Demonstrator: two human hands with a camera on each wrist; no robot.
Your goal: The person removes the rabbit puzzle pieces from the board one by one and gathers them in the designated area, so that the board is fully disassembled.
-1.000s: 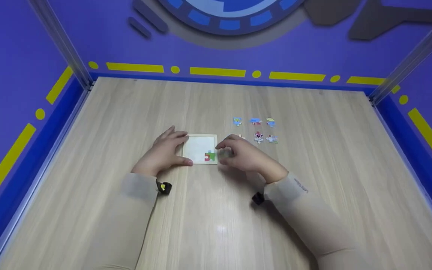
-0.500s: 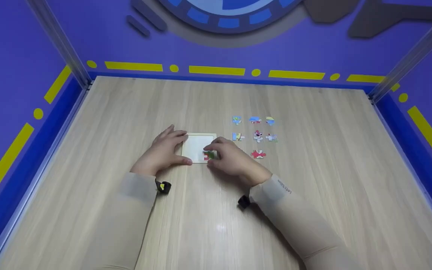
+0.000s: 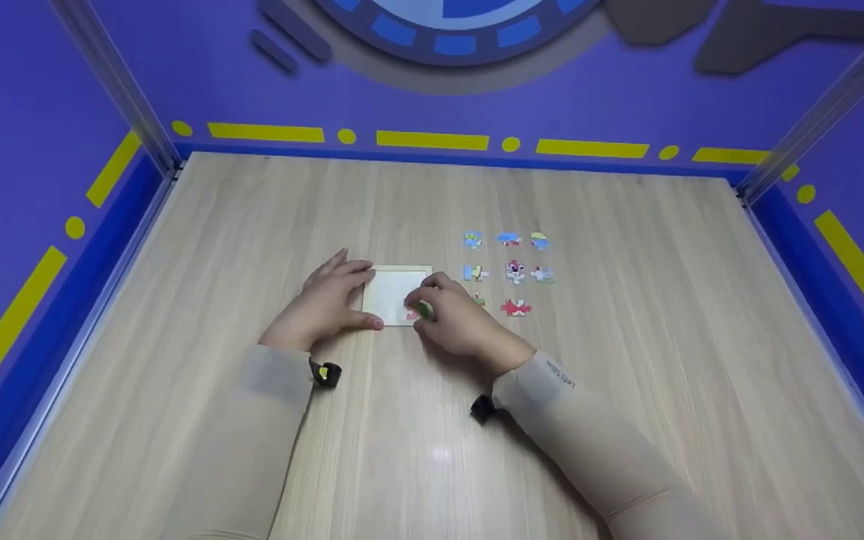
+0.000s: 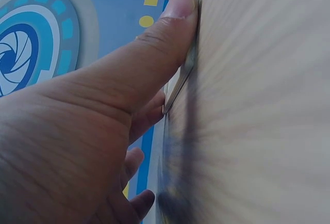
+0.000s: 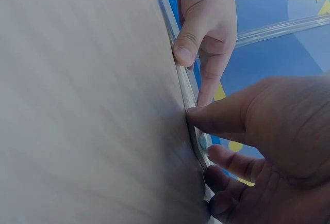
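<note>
A small shallow wooden puzzle tray (image 3: 385,297) with a pale inside lies on the table. My left hand (image 3: 325,306) grips its left side, thumb on the near edge and fingers at the far corner. At the tray's near right corner my right hand (image 3: 456,315) pinches a red and green jigsaw piece (image 3: 424,309), which is partly hidden by the fingers. In the right wrist view the right thumb (image 5: 221,116) lies against the tray's edge (image 5: 184,82). The left wrist view shows the left thumb (image 4: 165,33) along the tray's near edge.
Several loose jigsaw pieces lie in rows right of the tray, among them a red piece (image 3: 515,307), a piece with a face (image 3: 515,271) and a blue piece (image 3: 472,240). One piece (image 3: 479,300) is partly behind the right hand. Blue walls (image 3: 432,105) enclose the wooden table (image 3: 627,300).
My right hand has moved left from beside the tray onto its near right corner and now pinches the piece there. The left hand has stayed on the tray.
</note>
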